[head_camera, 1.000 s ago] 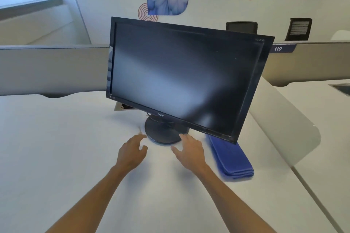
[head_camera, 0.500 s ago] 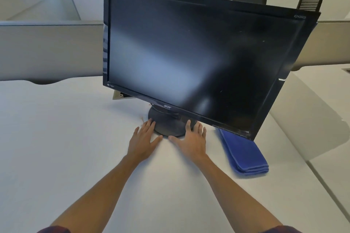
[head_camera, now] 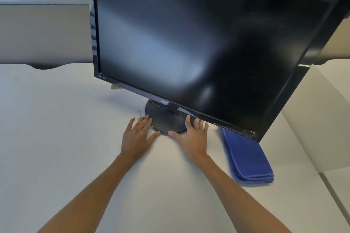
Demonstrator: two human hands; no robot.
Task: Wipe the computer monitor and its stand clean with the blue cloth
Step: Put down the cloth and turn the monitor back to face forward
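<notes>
Both hands (head_camera: 136, 138) now flank stand (head_camera: 164, 119) rim.

Both hands (head_camera: 136, 138) have reached the stand (head_camera: 166, 119), fingers spread.

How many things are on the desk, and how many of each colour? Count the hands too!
Black: 1, the monitor on its stand
Blue: 1, the folded cloth
Hands: 2, left hand and right hand
Total: 4
</notes>
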